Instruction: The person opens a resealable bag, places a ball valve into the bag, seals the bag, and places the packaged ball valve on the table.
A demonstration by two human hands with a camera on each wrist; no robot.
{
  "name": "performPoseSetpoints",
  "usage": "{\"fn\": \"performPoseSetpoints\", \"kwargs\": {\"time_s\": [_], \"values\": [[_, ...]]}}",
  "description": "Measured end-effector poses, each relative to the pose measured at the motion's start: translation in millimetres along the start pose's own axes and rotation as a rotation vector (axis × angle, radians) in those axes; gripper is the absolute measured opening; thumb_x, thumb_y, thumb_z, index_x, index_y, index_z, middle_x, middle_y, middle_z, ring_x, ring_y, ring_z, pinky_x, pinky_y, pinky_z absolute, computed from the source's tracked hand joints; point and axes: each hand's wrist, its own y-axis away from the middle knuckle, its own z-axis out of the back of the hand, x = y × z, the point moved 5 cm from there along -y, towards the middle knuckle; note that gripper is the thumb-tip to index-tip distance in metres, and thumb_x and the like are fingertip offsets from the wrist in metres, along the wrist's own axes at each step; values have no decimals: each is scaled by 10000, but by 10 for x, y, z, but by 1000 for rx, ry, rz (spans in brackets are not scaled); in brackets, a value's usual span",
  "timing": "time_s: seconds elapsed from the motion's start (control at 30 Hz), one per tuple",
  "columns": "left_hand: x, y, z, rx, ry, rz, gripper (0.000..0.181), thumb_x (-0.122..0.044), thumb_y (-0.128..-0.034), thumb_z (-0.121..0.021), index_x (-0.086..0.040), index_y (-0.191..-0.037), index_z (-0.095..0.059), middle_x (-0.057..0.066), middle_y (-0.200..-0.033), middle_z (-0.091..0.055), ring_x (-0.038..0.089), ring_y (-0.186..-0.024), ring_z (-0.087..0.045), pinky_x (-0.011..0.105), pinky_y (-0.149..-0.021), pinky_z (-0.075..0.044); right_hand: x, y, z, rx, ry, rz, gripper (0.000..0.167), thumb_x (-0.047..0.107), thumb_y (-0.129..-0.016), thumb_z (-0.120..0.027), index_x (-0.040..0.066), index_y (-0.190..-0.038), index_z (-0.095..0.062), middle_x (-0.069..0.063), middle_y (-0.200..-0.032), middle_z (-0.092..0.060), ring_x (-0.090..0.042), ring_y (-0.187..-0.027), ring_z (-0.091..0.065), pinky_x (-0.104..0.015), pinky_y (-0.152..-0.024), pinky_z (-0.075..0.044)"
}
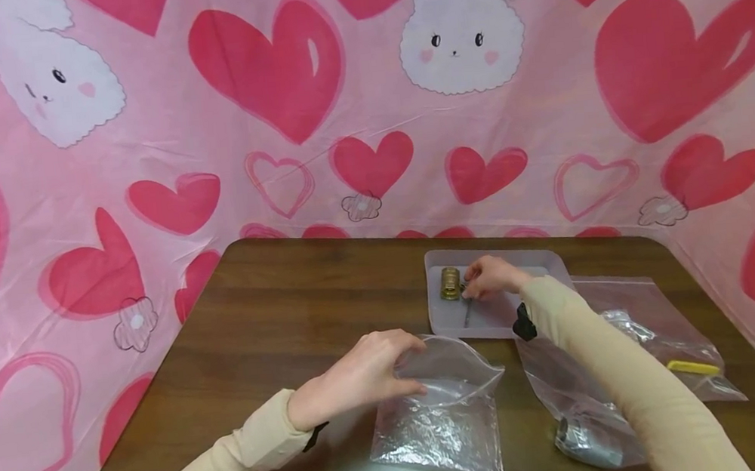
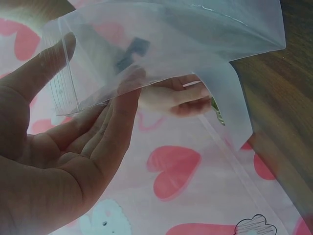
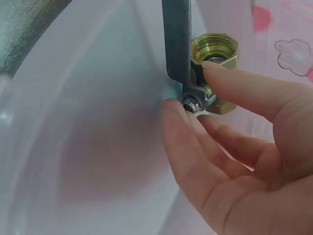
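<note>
My right hand [image 1: 491, 276] is over the translucent plastic tray [image 1: 497, 252], pinching a brass ball valve [image 3: 215, 49] between thumb and fingers. The thumb lies on its brass body, and the fingertips are by the nut of its long grey lever [image 3: 178, 39]. In the head view the valve stands near the tray's left wall. My left hand [image 1: 370, 373] is at the mouth of a clear zip bag [image 1: 444, 430]. Its thumb and fingers are spread apart at the rim, touching the plastic, and the mouth gapes open. The left wrist view shows the bag film [image 2: 176, 39] over the fingertips.
A larger clear bag [image 1: 618, 288] lies right of the tray, partly beneath the right forearm. A yellow strip [image 1: 694, 367] shows on it, and a silvery wrapped piece [image 1: 589, 443] lies at its near end. The brown wooden table [image 1: 276, 313] meets a heart-patterned pink cloth at the back.
</note>
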Motion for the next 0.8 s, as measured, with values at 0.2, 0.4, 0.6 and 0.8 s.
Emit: {"fn": "performPoseSetpoints", "kwargs": {"time_s": [0.2, 0.4, 0.6, 0.8], "values": [[-11, -9, -24, 21, 8, 18, 477, -248, -760, -866, -27, -1143, -686, 36, -806, -625, 7, -658, -404, 129, -583, -359, 1, -49, -49, -4, -59, -23, 455, 28, -809, -748, -141, -1196, -579, -185, -1071, -641, -76, -701, -646, -303, -737, -614], [-23, 2, -25, 14, 0, 11, 459, -252, -759, -866, -35, -1124, -692, 14, -790, -614, 11, -671, -427, 125, -593, -372, 2, -91, -93, 5, -95, -44, 374, -56, -797, -726, -159, -1125, -579, -136, -961, -616, -66, -661, -647, -275, -698, -614], [-22, 10, -15, 12, 9, 15, 467, -269, -761, -866, -33, -1124, -693, 35, -819, -640, 18, -681, -427, 127, -600, -373, 34, -95, -100, 9, -52, -65, 187, -59, -797, -668, -74, -959, -576, -74, -877, -563, -74, -632, -622, -259, -665, -606], [-23, 15, -9, 1, -9, -3, 464, -266, -754, -870, -34, -1116, -694, 21, -815, -634, 16, -679, -424, 127, -601, -375, 41, -90, -94, -3, -22, -86, 176, -5, -806, -600, 90, -727, -475, 14, -700, -484, -66, -574, -548, -252, -623, -590]]}}
